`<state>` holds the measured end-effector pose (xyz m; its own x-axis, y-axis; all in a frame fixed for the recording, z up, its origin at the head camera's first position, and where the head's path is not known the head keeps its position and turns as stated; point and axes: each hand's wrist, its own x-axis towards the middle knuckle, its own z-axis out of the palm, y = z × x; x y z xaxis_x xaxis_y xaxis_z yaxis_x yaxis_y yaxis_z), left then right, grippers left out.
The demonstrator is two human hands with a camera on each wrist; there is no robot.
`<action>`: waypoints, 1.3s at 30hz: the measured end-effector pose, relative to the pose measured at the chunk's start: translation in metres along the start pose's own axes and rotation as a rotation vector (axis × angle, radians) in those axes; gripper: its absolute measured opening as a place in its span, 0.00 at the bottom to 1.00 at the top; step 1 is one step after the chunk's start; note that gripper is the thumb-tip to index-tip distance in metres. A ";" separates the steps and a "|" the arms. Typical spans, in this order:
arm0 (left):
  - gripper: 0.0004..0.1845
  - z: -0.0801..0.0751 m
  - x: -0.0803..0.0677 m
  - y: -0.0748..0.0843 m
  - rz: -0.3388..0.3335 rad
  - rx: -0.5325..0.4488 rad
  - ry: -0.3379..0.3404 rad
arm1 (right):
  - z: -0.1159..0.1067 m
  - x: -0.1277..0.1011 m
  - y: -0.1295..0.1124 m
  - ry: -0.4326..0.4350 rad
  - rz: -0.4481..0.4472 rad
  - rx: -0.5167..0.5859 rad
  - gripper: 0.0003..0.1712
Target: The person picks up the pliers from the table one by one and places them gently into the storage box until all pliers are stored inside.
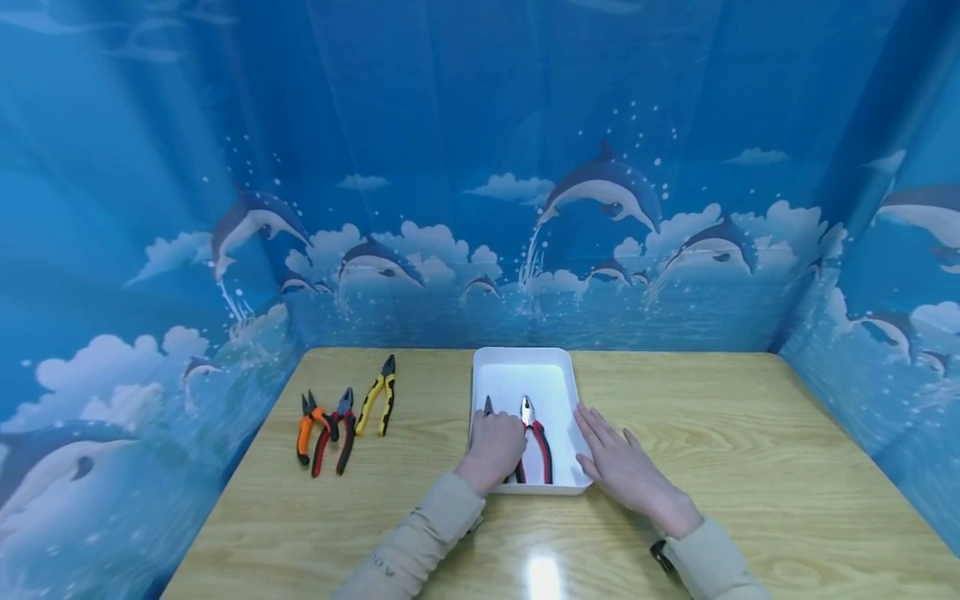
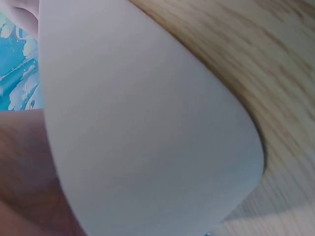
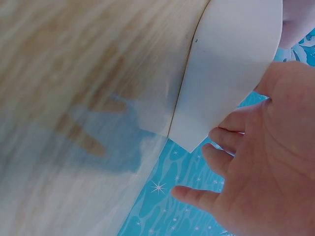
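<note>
Nearest the front edge of the counter (image 1: pixel 750 433), the two hands work at a white tray (image 1: pixel 517 371) that sits mid-counter. The left hand (image 1: pixel 492 447) is curled down inside the tray's front left part over a dark-handled pair of pliers (image 1: pixel 488 406); only the tool's tip shows, so whether the fingers grip it I cannot tell. Just beside it lie the red-and-black pliers (image 1: pixel 538 446). The right hand (image 1: pixel 618 462) rests flat with straight fingers against the tray's right rim, holding nothing. Good practice, I judge: keep that steadying pressure on the rim and lower the tool parallel to its neighbour so the handles don't cross. Further off, toward the left edge, wait the orange pliers (image 1: pixel 307 427), the red pliers (image 1: pixel 337 433) and the yellow pliers (image 1: pixel 378 396).
</note>
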<state>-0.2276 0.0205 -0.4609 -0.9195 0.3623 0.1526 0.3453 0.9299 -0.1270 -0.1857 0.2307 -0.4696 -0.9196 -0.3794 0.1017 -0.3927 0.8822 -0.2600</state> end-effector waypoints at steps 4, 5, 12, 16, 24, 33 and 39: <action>0.22 -0.005 0.001 0.002 0.030 -0.022 -0.026 | -0.004 0.001 -0.003 -0.018 0.017 -0.014 0.38; 0.23 -0.006 0.001 0.003 0.054 -0.024 -0.027 | -0.004 0.001 -0.004 -0.020 0.016 -0.018 0.37; 0.21 -0.003 -0.006 0.009 0.326 -0.075 -0.002 | 0.000 0.000 0.001 0.005 -0.016 -0.009 0.37; 0.17 0.001 -0.010 0.009 0.389 -0.107 -0.026 | 0.006 0.000 0.006 0.055 -0.066 -0.017 0.37; 0.11 -0.004 -0.013 0.004 0.388 -0.134 -0.043 | -0.001 0.000 -0.001 0.029 -0.030 -0.006 0.36; 0.12 -0.004 -0.013 0.001 0.382 -0.176 -0.073 | 0.002 0.001 0.000 0.038 -0.050 -0.017 0.37; 0.11 -0.007 -0.009 -0.003 0.343 -0.176 0.119 | -0.002 0.001 -0.002 0.001 -0.005 -0.030 0.37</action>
<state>-0.2196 0.0146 -0.4554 -0.7206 0.6488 0.2445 0.6648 0.7467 -0.0223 -0.1856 0.2291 -0.4670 -0.9175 -0.3838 0.1044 -0.3977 0.8882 -0.2302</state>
